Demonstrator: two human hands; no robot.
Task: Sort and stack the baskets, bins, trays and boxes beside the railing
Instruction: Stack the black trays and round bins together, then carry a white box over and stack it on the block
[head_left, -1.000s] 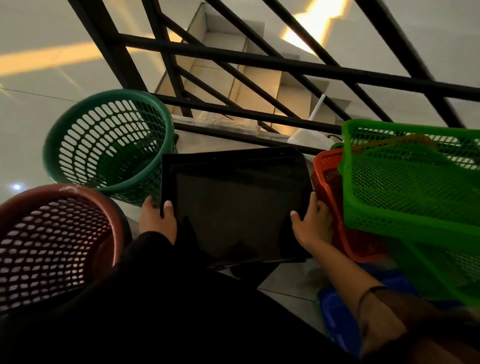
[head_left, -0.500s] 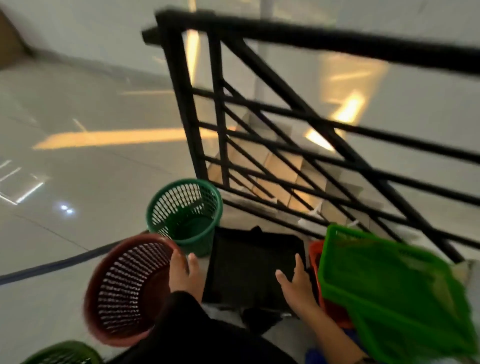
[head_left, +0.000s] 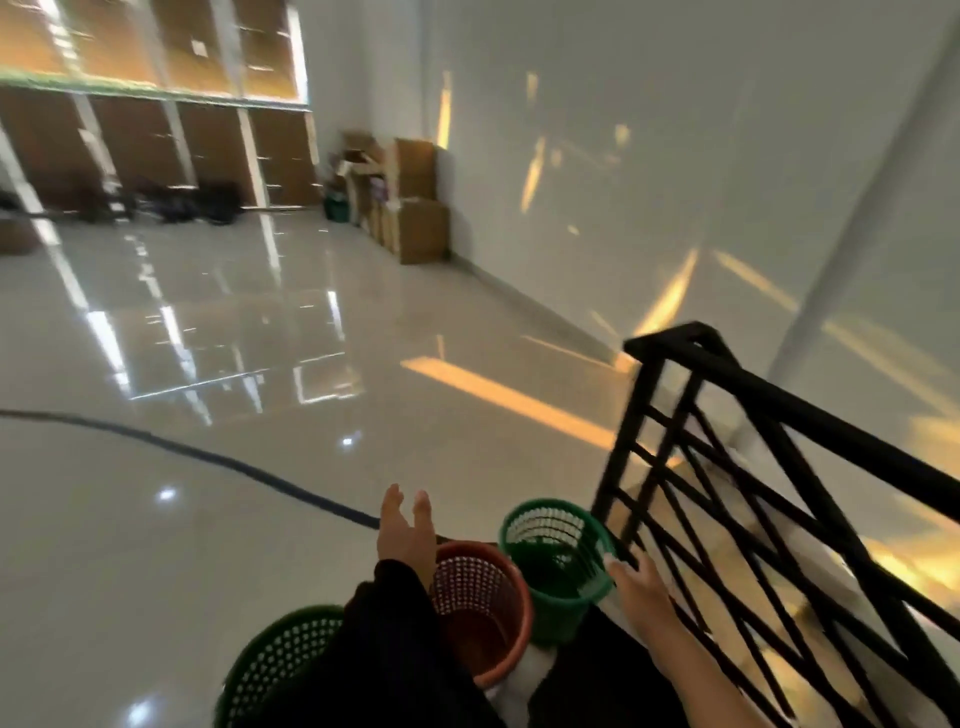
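My left hand (head_left: 407, 535) is raised over the floor (head_left: 208, 519) with its fingers (head_left: 390, 499) spread and grasping nothing. My right hand (head_left: 636, 582) is also released and empty, reaching forward just beside the rim of the small green basket (head_left: 558, 566).

That green basket stands upright right at the foot of the black railing (head_left: 779, 493), mouth up. It lies just left of my right fingers (head_left: 618, 564), so the right hand is plainly the nearer one for taking it. Touching it on the near left is the brown basket (head_left: 483, 608), also upright, sitting below and to the right of my left hand. A larger dark green basket (head_left: 275, 665) shows at the bottom edge, partly hidden by my black sleeve (head_left: 395, 649).

From what I can see through the mesh, the green and brown baskets hold nothing; the big one I cannot judge.

Being round, they have no long axis to line up; I judge nesting one into another needs only a straight lift and drop, mouth up. The view is blurred, and any trays or boxes are out of sight.
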